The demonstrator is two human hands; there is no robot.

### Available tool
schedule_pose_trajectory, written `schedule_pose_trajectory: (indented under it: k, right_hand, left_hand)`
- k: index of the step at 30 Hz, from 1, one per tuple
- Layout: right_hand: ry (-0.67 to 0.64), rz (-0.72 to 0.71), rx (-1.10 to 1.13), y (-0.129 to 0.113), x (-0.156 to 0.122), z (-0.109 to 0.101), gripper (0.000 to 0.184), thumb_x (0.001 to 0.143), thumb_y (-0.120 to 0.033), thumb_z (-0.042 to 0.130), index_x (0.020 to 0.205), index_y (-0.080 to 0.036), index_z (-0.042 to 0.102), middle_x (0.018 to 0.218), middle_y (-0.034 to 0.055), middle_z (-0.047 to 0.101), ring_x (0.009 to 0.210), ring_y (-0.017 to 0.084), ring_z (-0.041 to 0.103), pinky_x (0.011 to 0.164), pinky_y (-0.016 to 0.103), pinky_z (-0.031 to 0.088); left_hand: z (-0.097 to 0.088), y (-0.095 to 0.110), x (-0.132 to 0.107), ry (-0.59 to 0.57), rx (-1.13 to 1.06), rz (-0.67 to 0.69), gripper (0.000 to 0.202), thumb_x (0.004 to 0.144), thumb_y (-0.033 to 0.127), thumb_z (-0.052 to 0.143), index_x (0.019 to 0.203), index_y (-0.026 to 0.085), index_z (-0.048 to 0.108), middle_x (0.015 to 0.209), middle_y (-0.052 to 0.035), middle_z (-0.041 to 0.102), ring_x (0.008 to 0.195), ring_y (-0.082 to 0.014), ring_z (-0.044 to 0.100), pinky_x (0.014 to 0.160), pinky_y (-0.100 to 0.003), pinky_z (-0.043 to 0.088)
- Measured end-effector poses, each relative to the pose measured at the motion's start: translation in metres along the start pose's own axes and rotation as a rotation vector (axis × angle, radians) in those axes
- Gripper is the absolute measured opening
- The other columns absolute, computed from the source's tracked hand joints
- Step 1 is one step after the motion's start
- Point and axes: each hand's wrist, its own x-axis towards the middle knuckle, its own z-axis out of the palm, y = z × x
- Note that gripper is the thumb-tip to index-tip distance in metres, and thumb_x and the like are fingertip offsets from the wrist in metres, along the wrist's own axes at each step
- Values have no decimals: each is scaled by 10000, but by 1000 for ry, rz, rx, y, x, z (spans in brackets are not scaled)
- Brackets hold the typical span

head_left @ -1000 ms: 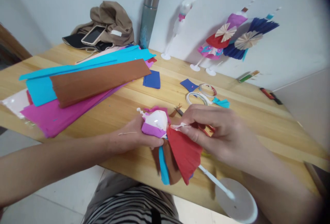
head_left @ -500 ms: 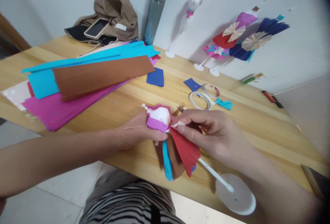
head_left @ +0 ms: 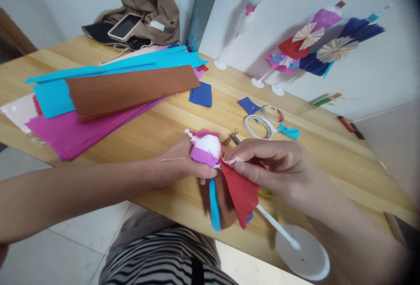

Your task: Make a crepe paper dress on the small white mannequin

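Note:
My left hand (head_left: 179,164) is closed round the white torso of a small doll figure (head_left: 206,147) wrapped in purple and pink paper. A skirt of red (head_left: 241,193), brown and turquoise pleated paper hangs from the figure's waist. My right hand (head_left: 272,167) pinches the top edge of the red pleated piece against the waist. The doll's white rod and round stand (head_left: 303,258) stick out past the table's near edge.
Long sheets of brown (head_left: 127,90), turquoise and magenta crepe paper lie at the left of the wooden table (head_left: 328,153). Tape rolls (head_left: 259,126), blue paper scraps, a flask (head_left: 205,7), a bag with a phone (head_left: 126,26) and dressed doll figures (head_left: 315,44) stand behind.
The view has tilted slightly; both hands keep hold of the doll, with the right hand's fingers shifting a little along the red paper at the waist.

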Motion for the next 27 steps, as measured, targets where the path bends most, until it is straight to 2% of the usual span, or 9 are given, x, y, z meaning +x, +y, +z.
schedule_pose_trajectory:
  k: [4,10,13,19,24,27]
  right_hand:
    - [25,93,83,6,2,-3,163,827,-346,722,753,-200,733,748,38,716,658,147,623,578,268,485]
    - [49,88,77,0,2,1,193,826,-367,722,741,-193,723,728,41,720,633,146,611,562,269,478]
    - [30,90,65,-4,3,4,206,836,-373,702,738,-193,714,744,49,734,627,156,630,556,276,486]
    - [11,-35,-208,-16,2,15,254,891,-219,581,646,-185,641,669,33,673,610,146,599,561,278,451]
    - [61,-149,-306,-16,-5,22,257,893,-112,556,659,-180,636,668,10,657,598,120,592,542,239,452]
    - [92,-236,-415,-12,-10,26,249,906,-85,539,698,-168,649,711,29,665,636,125,614,563,237,478]
  left_hand:
    - [1,2,0,-35,-32,6,301,658,239,767,902,151,614,661,8,603,602,-151,589,589,-275,497]
    - [3,2,0,-16,-78,18,253,637,202,753,847,160,620,633,42,591,581,-107,555,549,-205,449]
    - [2,0,2,-18,-66,-7,238,626,228,777,783,151,616,580,38,601,557,-118,568,540,-211,449]
    - [-3,-9,5,-39,-32,23,169,681,221,772,731,134,636,587,10,638,590,-145,607,571,-232,455]
    - [-2,-6,3,-22,-21,-27,91,676,138,726,714,147,643,557,11,630,571,-147,606,571,-244,454]
    - [-1,-5,3,-29,-12,-20,69,702,135,719,737,149,661,579,5,644,586,-142,622,579,-236,469]
